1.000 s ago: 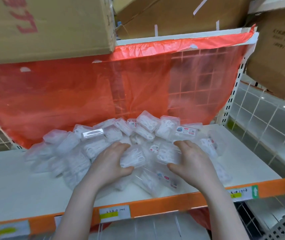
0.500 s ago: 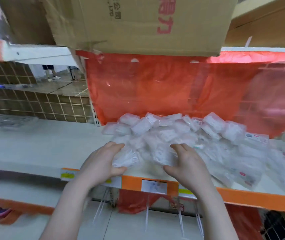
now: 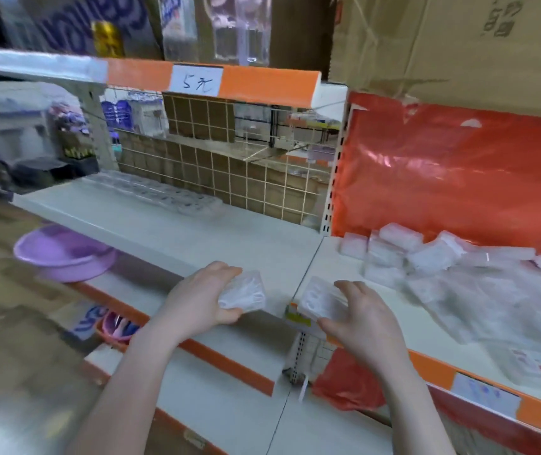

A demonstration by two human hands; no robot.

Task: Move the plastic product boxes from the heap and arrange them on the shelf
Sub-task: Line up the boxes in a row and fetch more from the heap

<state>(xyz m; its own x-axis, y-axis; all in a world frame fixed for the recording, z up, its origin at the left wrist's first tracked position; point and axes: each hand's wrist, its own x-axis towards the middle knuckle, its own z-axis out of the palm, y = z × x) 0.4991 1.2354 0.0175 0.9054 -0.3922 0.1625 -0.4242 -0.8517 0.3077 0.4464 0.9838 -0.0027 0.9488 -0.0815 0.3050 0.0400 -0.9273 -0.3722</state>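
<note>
Head cam: our left hand (image 3: 197, 302) grips clear plastic box (image 3: 244, 292), right hand (image 3: 362, 320) grips another box (image 3: 320, 298), both over shelf (image 3: 170, 238); heap (image 3: 459, 274) off right.

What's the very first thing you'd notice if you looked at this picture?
Probably the big bright red plastic sheet hanging at the back on the right, with a heap of clear boxes piled on the white shelf in front of it. Next, the two hands in the middle: the left hand and the right hand each hold a small clear box. A purple basin sits lower left.
</note>
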